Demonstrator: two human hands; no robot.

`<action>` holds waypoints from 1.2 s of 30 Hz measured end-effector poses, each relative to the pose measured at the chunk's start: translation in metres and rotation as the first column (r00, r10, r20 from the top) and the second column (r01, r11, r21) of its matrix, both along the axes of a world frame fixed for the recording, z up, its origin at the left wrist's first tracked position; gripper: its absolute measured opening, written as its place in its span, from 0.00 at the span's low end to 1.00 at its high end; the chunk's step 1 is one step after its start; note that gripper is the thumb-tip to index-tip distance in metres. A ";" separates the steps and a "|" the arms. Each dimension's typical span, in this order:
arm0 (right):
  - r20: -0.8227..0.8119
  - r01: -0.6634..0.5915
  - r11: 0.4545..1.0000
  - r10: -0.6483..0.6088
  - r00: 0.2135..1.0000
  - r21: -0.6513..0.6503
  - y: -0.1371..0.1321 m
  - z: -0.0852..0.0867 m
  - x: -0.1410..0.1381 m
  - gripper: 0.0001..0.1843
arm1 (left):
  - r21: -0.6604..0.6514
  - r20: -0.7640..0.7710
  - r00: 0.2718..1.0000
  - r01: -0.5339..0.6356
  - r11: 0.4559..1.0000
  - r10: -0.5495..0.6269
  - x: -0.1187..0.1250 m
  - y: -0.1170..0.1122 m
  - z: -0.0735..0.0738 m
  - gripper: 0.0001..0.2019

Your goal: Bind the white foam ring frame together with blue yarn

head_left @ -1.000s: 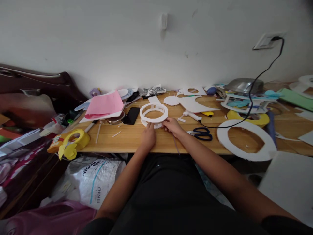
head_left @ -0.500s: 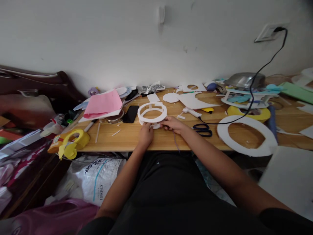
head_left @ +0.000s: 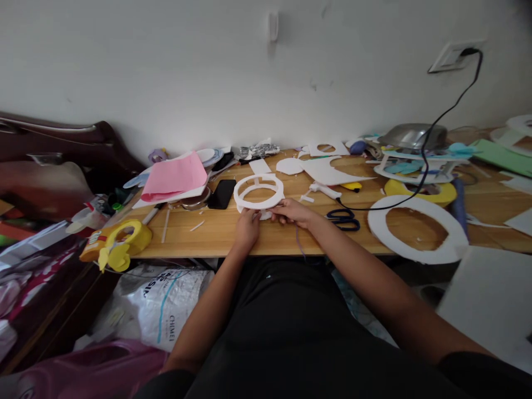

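My left hand (head_left: 246, 228) and right hand (head_left: 293, 211) both pinch the near edge of the white foam ring frame (head_left: 258, 193), which stands on the table (head_left: 233, 235) beside a black phone (head_left: 221, 193); blue scissors (head_left: 343, 219) lie just right.

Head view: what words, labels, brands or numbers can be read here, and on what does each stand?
"CHIMEI", sideways, on the white plastic bag under the wooden table.
Larger dark letters higher on the same bag: creased, not readable.
Red logo on the yellow snack packet at the table's left end: too blurred to read.
Nothing readable near the left hand or right hand on the white foam ring.
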State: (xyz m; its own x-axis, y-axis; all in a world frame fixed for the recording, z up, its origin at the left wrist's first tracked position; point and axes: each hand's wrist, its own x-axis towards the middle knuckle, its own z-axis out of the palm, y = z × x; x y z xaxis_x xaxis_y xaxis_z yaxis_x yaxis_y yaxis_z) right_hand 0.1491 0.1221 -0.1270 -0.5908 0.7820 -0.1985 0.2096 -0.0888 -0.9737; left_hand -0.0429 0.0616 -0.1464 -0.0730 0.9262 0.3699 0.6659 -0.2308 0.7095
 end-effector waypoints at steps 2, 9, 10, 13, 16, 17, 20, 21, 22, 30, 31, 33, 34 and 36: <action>0.006 -0.025 1.000 0.025 1.000 -0.008 0.000 0.000 0.001 0.13 | 0.002 0.012 1.000 0.002 1.000 -0.002 0.000 0.000 0.000 0.06; 0.029 -0.022 1.000 0.022 0.999 0.016 0.000 -0.004 0.000 0.14 | 0.005 0.055 0.998 -0.020 1.000 0.020 0.000 0.001 0.001 0.04; 0.031 -0.012 1.000 0.012 0.999 0.027 0.000 -0.004 0.000 0.14 | 0.004 0.064 0.998 -0.030 1.000 0.029 0.000 0.001 0.001 0.04; 0.046 0.008 0.998 -0.011 0.999 0.063 -0.001 -0.004 -0.001 0.15 | 0.000 0.097 0.993 -0.070 0.998 0.070 0.000 0.001 0.002 0.03; 0.079 0.022 0.994 -0.031 0.996 0.109 -0.003 -0.003 -0.002 0.15 | 0.001 0.119 0.987 -0.108 0.994 0.107 0.001 0.000 0.003 0.03; 0.092 0.033 0.991 -0.045 0.995 0.132 -0.004 -0.002 -0.002 0.15 | 0.002 0.124 0.985 -0.121 0.993 0.120 0.001 -0.001 0.004 0.03; 0.128 0.083 0.968 -0.115 0.985 0.235 -0.009 -0.003 -0.002 0.15 | -0.004 0.138 0.977 -0.163 0.987 0.162 0.002 -0.006 0.008 0.03; 0.137 0.100 0.954 -0.143 0.980 0.283 -0.011 -0.003 -0.002 0.15 | -0.010 0.142 0.975 -0.172 0.985 0.171 0.002 -0.009 0.009 0.03; 0.145 0.116 0.934 -0.174 0.974 0.338 -0.013 -0.003 -0.002 0.15 | -0.018 0.144 0.974 -0.175 0.984 0.175 0.002 -0.013 0.010 0.02; 0.114 0.212 0.663 -0.412 0.904 0.718 -0.060 0.007 -0.001 0.12 | -0.139 0.170 0.982 -0.063 0.988 0.087 0.001 -0.062 0.018 0.03; 0.102 0.197 0.643 -0.398 0.912 0.740 -0.070 0.009 -0.002 0.13 | -0.169 0.191 0.980 -0.033 0.985 0.065 0.002 -0.067 0.019 0.05; 0.101 0.120 0.628 -0.304 0.947 0.769 -0.091 0.012 -0.005 0.15 | -0.228 0.237 0.971 0.032 0.973 0.023 0.005 -0.074 0.020 0.10; 0.107 0.076 0.626 -0.248 0.963 0.776 -0.101 0.013 -0.007 0.16 | -0.252 0.258 0.966 0.062 0.966 0.005 0.007 -0.076 0.021 0.12; 0.115 0.019 0.625 -0.173 0.978 0.780 -0.114 0.011 -0.010 0.20 | -0.286 0.285 0.958 0.110 0.952 -0.025 0.011 -0.078 0.021 0.15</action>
State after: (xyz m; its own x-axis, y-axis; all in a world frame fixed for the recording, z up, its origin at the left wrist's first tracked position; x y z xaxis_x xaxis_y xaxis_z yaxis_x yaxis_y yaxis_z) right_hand 0.1395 0.0076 -0.1158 -0.5222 0.7421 0.4203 0.4047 0.6495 -0.6437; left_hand -0.0324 -0.0167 -0.1253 -0.0664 0.9964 0.0526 0.4248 -0.0195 0.9051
